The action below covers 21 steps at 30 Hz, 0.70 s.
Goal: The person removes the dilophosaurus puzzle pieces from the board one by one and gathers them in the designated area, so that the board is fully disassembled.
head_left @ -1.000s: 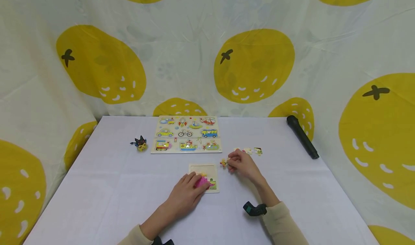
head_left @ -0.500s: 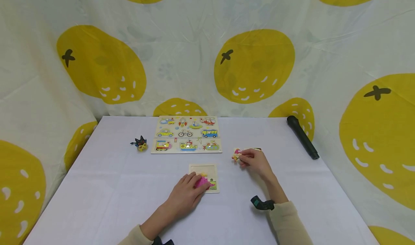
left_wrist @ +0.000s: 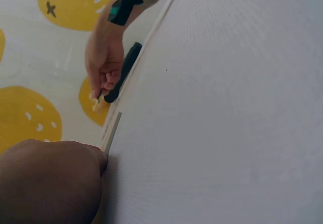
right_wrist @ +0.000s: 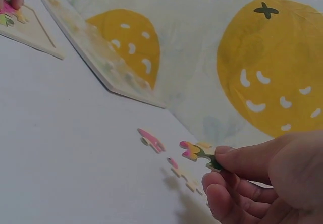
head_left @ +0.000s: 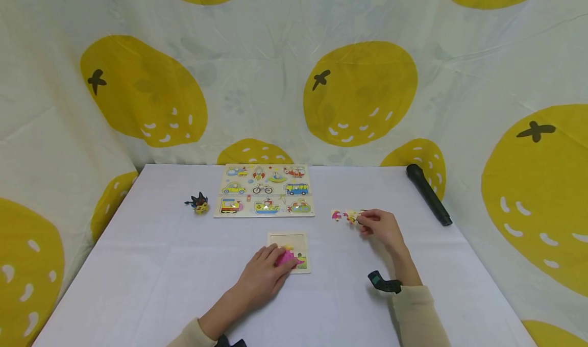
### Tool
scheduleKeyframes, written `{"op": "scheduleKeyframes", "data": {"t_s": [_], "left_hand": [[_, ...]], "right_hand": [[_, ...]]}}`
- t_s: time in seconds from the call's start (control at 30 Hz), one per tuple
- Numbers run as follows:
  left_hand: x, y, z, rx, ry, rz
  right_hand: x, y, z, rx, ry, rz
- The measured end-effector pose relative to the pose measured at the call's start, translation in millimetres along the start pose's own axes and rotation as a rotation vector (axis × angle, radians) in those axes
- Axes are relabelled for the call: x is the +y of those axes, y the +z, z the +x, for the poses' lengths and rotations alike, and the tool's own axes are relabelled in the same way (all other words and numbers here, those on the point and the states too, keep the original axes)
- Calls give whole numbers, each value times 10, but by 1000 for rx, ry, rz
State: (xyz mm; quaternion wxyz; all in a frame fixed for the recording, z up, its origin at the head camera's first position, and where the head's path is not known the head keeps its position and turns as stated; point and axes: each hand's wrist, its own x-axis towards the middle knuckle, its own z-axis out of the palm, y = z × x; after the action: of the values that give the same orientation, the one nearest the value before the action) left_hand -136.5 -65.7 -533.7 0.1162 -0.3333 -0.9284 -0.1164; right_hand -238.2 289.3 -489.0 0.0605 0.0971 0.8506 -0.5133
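Observation:
My left hand (head_left: 262,275) rests on a small wooden puzzle tray (head_left: 298,240), fingers lying over the pink pieces fitted in its lower part. The tray's upper part shows bare wood. At the right, my right hand (head_left: 385,230) pinches a jigsaw piece (right_wrist: 192,152) between thumb and fingers; it carries a pink, yellow and green print. The held piece is raised over the table, close by a row of loose jigsaw pieces (head_left: 336,216). In the right wrist view a pink loose piece (right_wrist: 151,140) lies just beyond it. The hand partly hides the row's right end.
Behind the tray lies a larger wooden vehicle puzzle board (head_left: 264,216). A small dark and yellow figurine (head_left: 199,203) stands left of that board. Toward the right edge of the white table (head_left: 138,265) lies a black microphone (head_left: 429,194). A fruit-print curtain (head_left: 257,81) hangs behind.
My right hand has moved rightward with the pinched jigsaw piece, along the row of loose pieces, uncovering the row's left pieces. My left hand has stayed on the tray.

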Motion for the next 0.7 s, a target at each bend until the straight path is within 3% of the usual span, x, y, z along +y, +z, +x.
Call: {"op": "scheduleKeyframes", "data": {"t_s": [0.3, 0.7], "left_hand": [[1, -15, -1, -14, 0, -2], [8, -20, 0, -39, -14, -6]], "right_hand": [[123, -180, 12, 31, 64, -58], [235, -245, 21, 59, 112, -126]]}}
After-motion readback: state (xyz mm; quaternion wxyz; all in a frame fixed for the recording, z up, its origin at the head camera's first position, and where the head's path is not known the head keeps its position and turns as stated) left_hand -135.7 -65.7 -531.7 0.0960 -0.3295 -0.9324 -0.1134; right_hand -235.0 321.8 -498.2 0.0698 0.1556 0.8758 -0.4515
